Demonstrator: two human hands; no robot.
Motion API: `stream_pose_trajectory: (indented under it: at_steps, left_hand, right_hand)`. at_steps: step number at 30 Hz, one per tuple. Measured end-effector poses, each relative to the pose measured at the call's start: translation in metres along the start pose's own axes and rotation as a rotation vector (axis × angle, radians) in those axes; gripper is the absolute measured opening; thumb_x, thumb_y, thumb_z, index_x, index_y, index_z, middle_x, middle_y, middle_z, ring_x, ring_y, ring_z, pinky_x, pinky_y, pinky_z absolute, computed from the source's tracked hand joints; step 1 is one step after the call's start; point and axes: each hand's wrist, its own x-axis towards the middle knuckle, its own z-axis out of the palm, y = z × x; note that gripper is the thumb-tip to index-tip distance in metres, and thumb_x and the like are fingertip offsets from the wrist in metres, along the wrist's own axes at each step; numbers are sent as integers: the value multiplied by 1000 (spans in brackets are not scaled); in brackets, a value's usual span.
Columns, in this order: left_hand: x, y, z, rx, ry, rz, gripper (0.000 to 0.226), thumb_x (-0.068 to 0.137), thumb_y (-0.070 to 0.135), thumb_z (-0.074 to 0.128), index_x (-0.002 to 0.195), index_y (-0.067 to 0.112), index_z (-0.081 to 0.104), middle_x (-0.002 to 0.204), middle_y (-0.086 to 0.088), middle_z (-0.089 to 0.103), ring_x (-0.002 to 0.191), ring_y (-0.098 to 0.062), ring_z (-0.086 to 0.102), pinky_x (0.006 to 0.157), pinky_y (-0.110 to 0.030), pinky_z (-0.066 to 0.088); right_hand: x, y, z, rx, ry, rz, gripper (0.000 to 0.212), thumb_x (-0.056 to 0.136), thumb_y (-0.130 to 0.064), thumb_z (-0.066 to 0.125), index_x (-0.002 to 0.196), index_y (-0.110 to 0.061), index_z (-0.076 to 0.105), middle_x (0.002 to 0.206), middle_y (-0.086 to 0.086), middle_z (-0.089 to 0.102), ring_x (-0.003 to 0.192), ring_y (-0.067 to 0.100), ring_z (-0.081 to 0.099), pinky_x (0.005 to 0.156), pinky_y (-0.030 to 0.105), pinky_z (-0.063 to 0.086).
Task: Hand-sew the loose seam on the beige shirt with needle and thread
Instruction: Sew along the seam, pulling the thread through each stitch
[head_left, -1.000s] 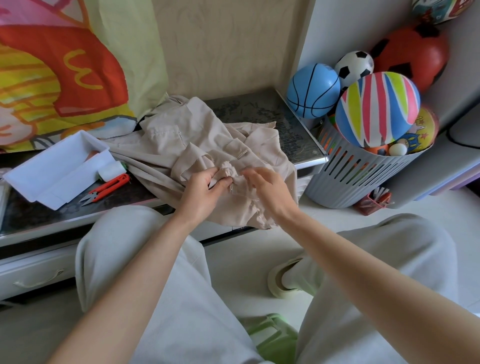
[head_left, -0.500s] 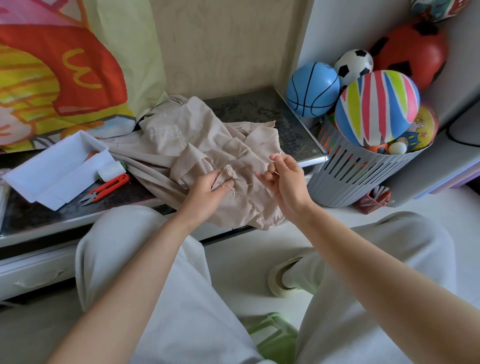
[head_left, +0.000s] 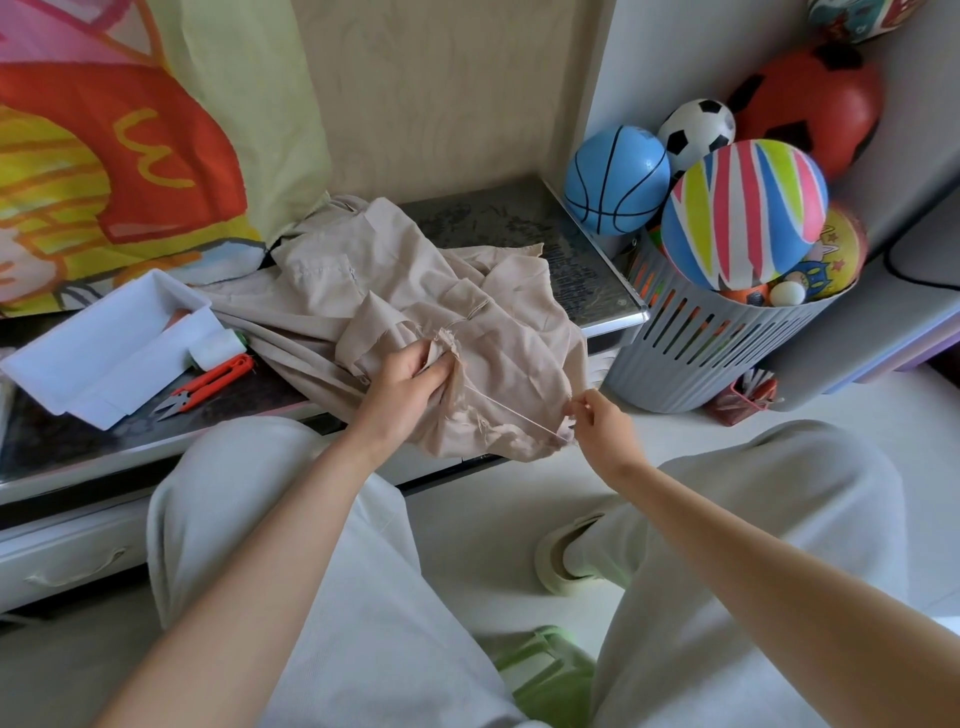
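Okay, left grip is curled tight on a bunched fold of the beige shirt, thumb and fingers clamping the cloth right under the frayed loose seam. Right grip sits at 4 o'clock from it, apart from it, fingertips pinched narrow on the end of the thread. The thread runs taut from beside the left thumb down to that pinch, crossing the hanging part of the shirt. Cannot tell whether a needle is in the pinch, too small. The shirt lies crumpled mid tabletop, with its lower part draped over the front edge at 6 o'clock. At 9 o'clock from the shirt is a white roll, just beside a white tray. Red snips lie flat at 6 o'clock from the roll, touching or nearly touching it. At 11 o'clock, behind the tray, a colourful printed cloth stands against the wall. At 3 o'clock from the shirt, off the tabletop, a grey slatted basket stands on the floor. A striped ball sits on top of it, with a blue ball at its 9 o'clock, a black-and-white ball at 11, a red ball at 1 and a yellow ball at 4. Knees in pale trousers fill the bottom, with a green stool between them at 6 o'clock.
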Motion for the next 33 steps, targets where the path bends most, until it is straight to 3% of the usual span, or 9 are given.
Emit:
stream_pose_trajectory:
  at_steps: [4, 8, 11, 16, 19, 23, 26, 29, 33]
  left_hand:
    - [0, -1, 0, 19, -6, 6, 26, 98, 11, 47, 94, -14, 54, 82, -9, 52, 79, -13, 50, 75, -24, 40]
    - [0, -3, 1, 100, -10, 39, 18, 96, 13, 51, 92, -2, 60, 83, 0, 59, 77, -1, 53, 75, -18, 41]
    - [0, -3, 0, 100, -50, 62, 13, 94, 15, 53, 96, 7, 63, 89, 6, 63, 84, 0, 56, 79, -12, 42]
    - [-2, -1, 0, 103, -26, 72, 11, 95, 10, 53, 96, 9, 64, 84, 10, 65, 82, 3, 57, 78, -12, 42]
    - [-1, -3, -2, 119, 18, 80, 10, 95, 13, 54, 95, 6, 60, 81, 5, 59, 76, -1, 52, 72, -10, 40]
    - [2, -5, -3, 132, 43, 82, 26, 96, 19, 53, 98, -7, 52, 84, -6, 48, 80, -11, 43, 67, -16, 36]
    - [3, -5, -4, 114, 18, 75, 38, 93, 28, 54, 97, -10, 50, 85, -5, 48, 82, -10, 44, 73, -22, 35]
    - [3, -6, -3, 121, 24, 80, 32, 97, 20, 51, 93, -12, 50, 83, -6, 47, 81, -10, 44, 70, -18, 36]
    - [2, -5, -1, 83, 19, 65, 18, 98, 13, 48, 83, 7, 56, 78, -3, 51, 73, -4, 46, 68, -12, 38]
  right_hand:
    - [-1, -3, -3, -22, 84, -23, 24, 100, -13, 32, 103, -10, 55, 92, 7, 62, 77, 25, 53, 63, 31, 39]
    - [-8, -37, -3, 166, 102, -163, 29, 99, -8, 32, 115, -10, 56, 86, 3, 58, 67, 12, 48, 61, 24, 37]
    - [-20, -68, 3, 353, 40, -241, 18, 97, -5, 42, 97, -17, 57, 80, -2, 64, 55, -3, 50, 54, 11, 38]
    - [-29, -88, 17, 434, -57, -270, 17, 94, -7, 51, 82, -16, 58, 55, -9, 54, 46, -1, 48, 54, 12, 39]
    - [-28, -87, 19, 406, -57, -263, 25, 92, -9, 52, 74, -25, 57, 58, -13, 53, 52, -2, 49, 58, 12, 38]
    - [-25, -84, 21, 412, -90, -263, 30, 92, -8, 54, 70, -28, 56, 60, -14, 53, 57, 0, 48, 63, 18, 39]
    - [-25, -85, 19, 430, -132, -277, 30, 92, -6, 53, 69, -26, 56, 58, -15, 52, 52, -3, 46, 58, 12, 36]
    - [-28, -88, 17, 469, -172, -297, 32, 92, -2, 51, 69, -23, 55, 60, -13, 53, 51, -5, 47, 57, 9, 37]
    - [-30, -91, 16, 551, -231, -282, 31, 95, 1, 46, 72, -18, 55, 60, -7, 50, 48, -4, 46, 54, 8, 37]
